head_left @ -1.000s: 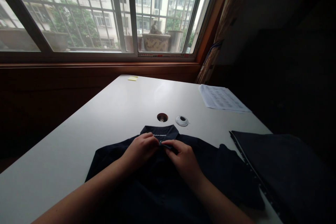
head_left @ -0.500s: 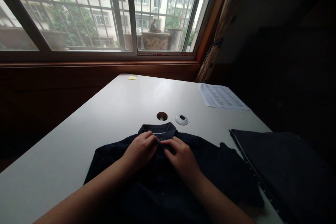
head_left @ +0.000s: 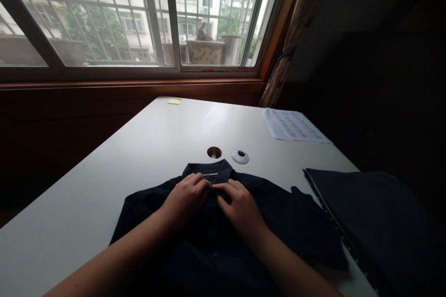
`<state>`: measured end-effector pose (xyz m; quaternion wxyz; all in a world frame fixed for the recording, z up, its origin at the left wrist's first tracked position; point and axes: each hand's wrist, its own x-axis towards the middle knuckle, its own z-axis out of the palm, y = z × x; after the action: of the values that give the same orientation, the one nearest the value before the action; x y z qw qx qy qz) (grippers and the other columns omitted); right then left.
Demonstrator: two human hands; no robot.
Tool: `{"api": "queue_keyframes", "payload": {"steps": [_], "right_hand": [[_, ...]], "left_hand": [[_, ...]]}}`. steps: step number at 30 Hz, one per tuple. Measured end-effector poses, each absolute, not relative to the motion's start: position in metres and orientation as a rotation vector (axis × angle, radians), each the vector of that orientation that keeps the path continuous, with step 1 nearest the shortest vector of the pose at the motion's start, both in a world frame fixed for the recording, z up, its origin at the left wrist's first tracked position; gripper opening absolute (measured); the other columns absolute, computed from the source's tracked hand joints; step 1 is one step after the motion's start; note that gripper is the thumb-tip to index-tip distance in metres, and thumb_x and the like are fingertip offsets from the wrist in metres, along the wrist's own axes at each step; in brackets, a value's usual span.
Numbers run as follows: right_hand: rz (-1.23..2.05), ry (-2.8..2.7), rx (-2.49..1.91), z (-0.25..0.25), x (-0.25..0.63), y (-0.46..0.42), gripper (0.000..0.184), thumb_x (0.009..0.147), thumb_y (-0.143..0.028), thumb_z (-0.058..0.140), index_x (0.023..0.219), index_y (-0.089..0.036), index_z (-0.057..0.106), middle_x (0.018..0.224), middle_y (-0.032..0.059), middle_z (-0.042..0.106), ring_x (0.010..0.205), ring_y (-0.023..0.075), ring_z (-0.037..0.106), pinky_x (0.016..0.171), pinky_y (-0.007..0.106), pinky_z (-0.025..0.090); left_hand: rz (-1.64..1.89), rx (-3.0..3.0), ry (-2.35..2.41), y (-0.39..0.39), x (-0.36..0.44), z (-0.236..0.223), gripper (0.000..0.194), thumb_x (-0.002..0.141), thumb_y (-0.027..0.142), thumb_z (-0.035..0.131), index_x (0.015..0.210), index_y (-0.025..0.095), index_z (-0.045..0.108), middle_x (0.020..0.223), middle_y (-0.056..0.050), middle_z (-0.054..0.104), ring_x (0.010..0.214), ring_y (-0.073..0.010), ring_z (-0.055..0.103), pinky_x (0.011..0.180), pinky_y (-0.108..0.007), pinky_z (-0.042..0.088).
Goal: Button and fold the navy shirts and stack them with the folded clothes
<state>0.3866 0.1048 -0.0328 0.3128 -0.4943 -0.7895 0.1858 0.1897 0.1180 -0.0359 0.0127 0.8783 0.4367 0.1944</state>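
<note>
A dark navy shirt [head_left: 216, 241] lies spread out front up on the white table [head_left: 146, 144], its collar [head_left: 225, 171] toward the window. At the collar opening, my left hand [head_left: 188, 192] pinches the left front edge with bent fingers. My right hand [head_left: 240, 202] grips the right side of the collar front between thumb and fingers, its fingertips almost meeting those of the left. Whatever small button or hole sits between the fingertips is hidden. Both forearms rest over the shirt's body.
Dark folded cloth [head_left: 376, 213] with a dotted edge lies at the right. Beyond the collar are a round cable hole [head_left: 214, 152] and its loose cover [head_left: 240, 157]. Printed sheets [head_left: 294, 125] lie at the back right, a yellow sticky note [head_left: 174, 101] at the back left. A barred window is behind.
Both hands stay at the collar with only slight finger movement. The right part of the collar is turned a little more upright and leftward. The whole view has shifted slightly.
</note>
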Motion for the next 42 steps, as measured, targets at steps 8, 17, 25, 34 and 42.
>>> {"api": "queue_keyframes", "payload": {"steps": [8, 17, 25, 34, 42], "right_hand": [[0.393, -2.142, -1.345, -0.033, 0.387, 0.105, 0.029, 0.084, -0.006, 0.064, 0.104, -0.025, 0.074, 0.091, 0.0037, 0.067, 0.090, 0.0241, 0.061, 0.085, 0.039, 0.051], [0.351, -2.161, -1.356, -0.035, 0.389, 0.106, 0.019, 0.083, -0.008, 0.066, 0.092, -0.023, 0.074, 0.088, 0.0036, 0.066, 0.088, 0.0238, 0.061, 0.082, 0.037, 0.051], [0.412, -2.108, -1.352, -0.034, 0.389, 0.105, 0.022, 0.082, -0.007, 0.066, 0.094, -0.024, 0.073, 0.089, 0.0025, 0.066, 0.090, 0.0228, 0.062, 0.084, 0.036, 0.050], [0.630, -1.897, -1.255, -0.030, 0.391, 0.109, 0.017, 0.088, -0.013, 0.065, 0.095, -0.026, 0.074, 0.090, 0.0011, 0.069, 0.088, 0.0203, 0.067, 0.081, 0.032, 0.050], [0.688, -1.781, -1.211, -0.032, 0.394, 0.110, 0.013, 0.091, -0.018, 0.064, 0.094, -0.025, 0.074, 0.090, 0.0005, 0.072, 0.087, 0.0197, 0.068, 0.080, 0.031, 0.051]], "left_hand": [[0.635, 2.721, 1.288, 0.123, 0.188, -0.037, 0.013, 0.096, 0.012, 0.051, 0.092, 0.018, 0.061, 0.091, -0.005, 0.061, 0.084, -0.0193, 0.057, 0.076, -0.032, 0.053], [0.725, 2.433, 1.164, 0.128, 0.181, -0.036, 0.009, 0.086, 0.011, 0.068, 0.086, 0.019, 0.064, 0.090, -0.002, 0.061, 0.085, -0.0174, 0.059, 0.073, -0.026, 0.048], [0.780, 2.281, 1.128, 0.121, 0.179, -0.023, 0.003, 0.090, 0.016, 0.062, 0.089, 0.018, 0.065, 0.089, -0.003, 0.059, 0.084, -0.0174, 0.058, 0.074, -0.028, 0.047], [0.806, 2.400, 1.188, 0.124, 0.177, -0.025, 0.027, 0.087, 0.007, 0.056, 0.107, 0.022, 0.066, 0.108, -0.006, 0.063, 0.106, -0.0249, 0.052, 0.093, -0.040, 0.047], [0.746, 2.381, 1.181, 0.129, 0.174, -0.029, 0.012, 0.094, 0.014, 0.056, 0.097, 0.021, 0.066, 0.104, -0.006, 0.065, 0.103, -0.0249, 0.052, 0.090, -0.039, 0.049]]}}
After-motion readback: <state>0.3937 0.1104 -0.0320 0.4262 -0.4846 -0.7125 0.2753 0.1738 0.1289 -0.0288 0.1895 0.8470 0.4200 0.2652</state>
